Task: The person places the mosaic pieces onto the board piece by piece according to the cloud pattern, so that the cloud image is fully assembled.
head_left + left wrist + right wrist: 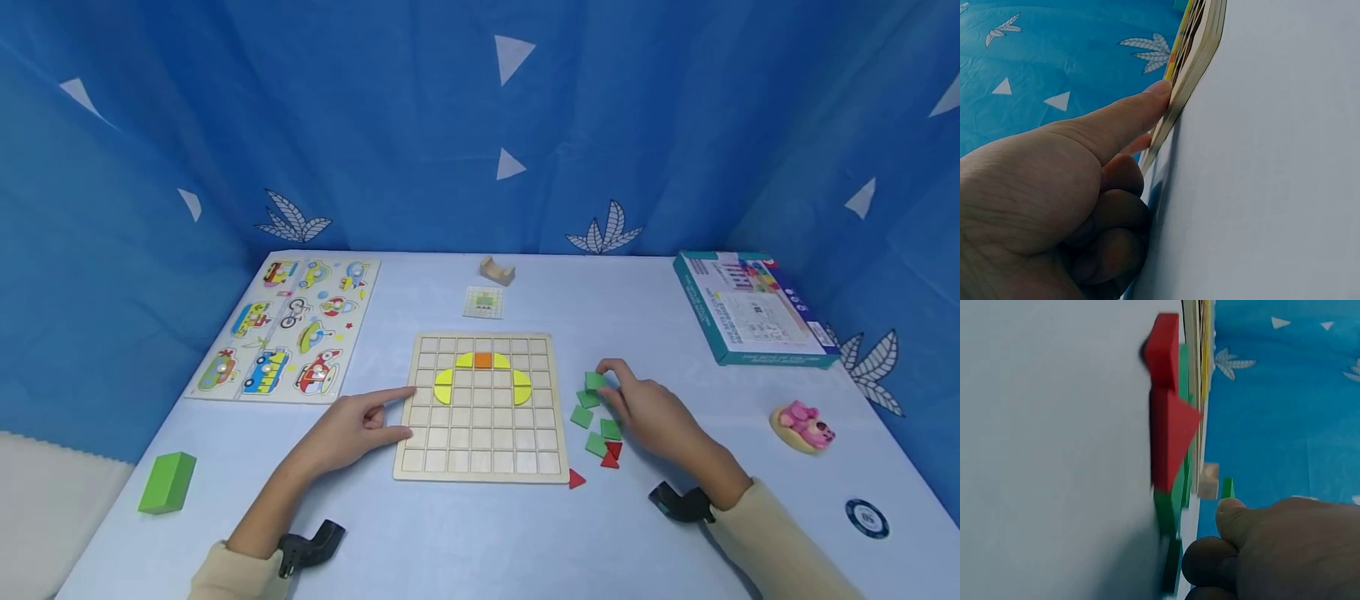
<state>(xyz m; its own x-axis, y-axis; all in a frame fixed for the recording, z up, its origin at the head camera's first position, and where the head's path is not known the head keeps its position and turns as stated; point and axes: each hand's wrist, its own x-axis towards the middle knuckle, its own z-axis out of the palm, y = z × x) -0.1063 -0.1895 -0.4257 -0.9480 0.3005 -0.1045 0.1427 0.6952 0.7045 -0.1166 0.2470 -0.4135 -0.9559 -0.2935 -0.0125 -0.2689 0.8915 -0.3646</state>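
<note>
A wooden grid board [482, 477] lies flat in the middle of the table. On it, yellow rounded pieces [522, 387] and one orange square [483, 360] form an arch. My left hand [345, 435] touches the board's left edge with straight thumb and index finger; the left wrist view shows its other fingers curled. To the board's right, my right hand [660, 417] pinches a green square tile [595, 381] between thumb and index finger. In the right wrist view that tile [1228, 487] is held up off the table. Several green tiles [582, 416] and red triangles [576, 478] lie nearby.
Behind the board are a small pattern card [483, 302] and a wooden holder [497, 271]. A vehicle puzzle board [281, 333] and green block [167, 482] lie left. On the right are a box [757, 308], pink figurine [804, 427] and round chip [867, 518].
</note>
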